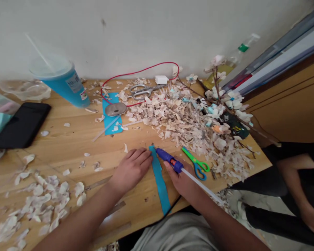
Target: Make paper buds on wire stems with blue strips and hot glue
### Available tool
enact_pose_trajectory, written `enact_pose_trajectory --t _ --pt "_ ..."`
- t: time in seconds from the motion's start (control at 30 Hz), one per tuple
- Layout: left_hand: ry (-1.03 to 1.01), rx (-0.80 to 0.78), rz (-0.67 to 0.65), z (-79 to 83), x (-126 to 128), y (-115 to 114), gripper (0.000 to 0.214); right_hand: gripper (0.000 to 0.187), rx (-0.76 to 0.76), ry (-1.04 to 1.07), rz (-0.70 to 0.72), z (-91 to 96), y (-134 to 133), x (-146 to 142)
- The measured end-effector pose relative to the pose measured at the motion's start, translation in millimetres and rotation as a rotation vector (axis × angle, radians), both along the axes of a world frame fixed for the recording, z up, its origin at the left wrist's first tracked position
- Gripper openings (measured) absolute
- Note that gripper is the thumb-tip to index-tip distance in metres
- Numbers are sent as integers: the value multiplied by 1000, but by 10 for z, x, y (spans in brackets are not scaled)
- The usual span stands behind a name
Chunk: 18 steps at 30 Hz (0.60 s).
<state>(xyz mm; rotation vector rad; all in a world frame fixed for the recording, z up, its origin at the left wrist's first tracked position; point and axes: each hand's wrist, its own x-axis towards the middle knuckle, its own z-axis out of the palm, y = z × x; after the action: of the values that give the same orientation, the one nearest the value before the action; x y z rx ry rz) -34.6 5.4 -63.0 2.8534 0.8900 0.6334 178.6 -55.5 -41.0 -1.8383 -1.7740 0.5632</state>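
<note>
1. One blue strip (160, 188) lies at the lower centre of the frame.
2. Our left hand (133, 168) rests beside it, fingers close together at the strip's upper end — we cannot tell whether they pinch it.
3. Our right hand (182, 180) holds the glue gun (162, 155), nozzle near that same end.
4. Right of centre, we see green scissors (192, 158) — pale flakes (169, 116) heap above.

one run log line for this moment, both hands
left hand: touching edge of blue strip | right hand: holding purple glue gun, pointed at strip's far end | nearby: green-and-blue scissors
</note>
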Motion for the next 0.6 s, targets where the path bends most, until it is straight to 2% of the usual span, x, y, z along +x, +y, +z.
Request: enact_pose_trajectory --t 0.27,0.4,0.6 --pt "56 -20 74 16 4 -12 22 29 6 19 47 107 23 -16" --pt "59 -31 65 22 6 -13 23 35 23 -30 27 70 23 -22" --pt "97 -30 66 -3 8 -15 26 39 -26 -48 -40 -9 -3 -40"
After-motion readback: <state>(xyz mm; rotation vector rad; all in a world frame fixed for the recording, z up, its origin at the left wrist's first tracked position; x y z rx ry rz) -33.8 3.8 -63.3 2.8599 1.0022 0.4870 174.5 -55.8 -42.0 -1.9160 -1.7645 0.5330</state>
